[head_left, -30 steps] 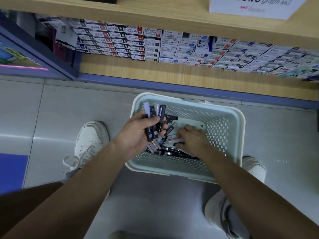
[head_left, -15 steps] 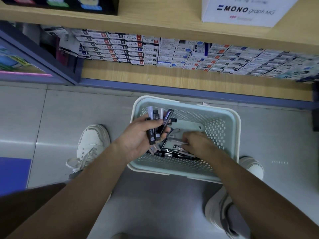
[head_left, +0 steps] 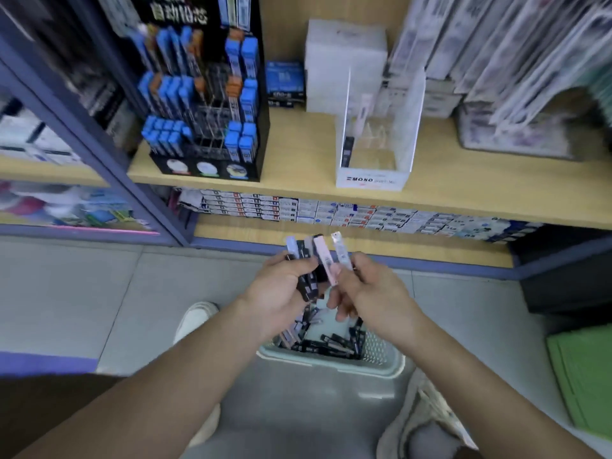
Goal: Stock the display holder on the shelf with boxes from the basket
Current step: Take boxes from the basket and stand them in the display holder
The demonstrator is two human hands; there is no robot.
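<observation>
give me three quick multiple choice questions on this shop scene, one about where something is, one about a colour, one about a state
1. Where does the basket sit?
A. on the floor below the hands
B. on the upper shelf
C. inside the display holder

2. What colour is the folder stack at the far right?
A. red
B. green
C. yellow

3. How full is the clear display holder?
A. packed to the top
B. lying tipped over
C. nearly empty

Answers:
1. A, it rests on the tiles under the left hand and right hand.
2. B, its sheets are plainly green.
3. C, only a box or two stand at its left side, while both hands hold slim boxes.
</observation>
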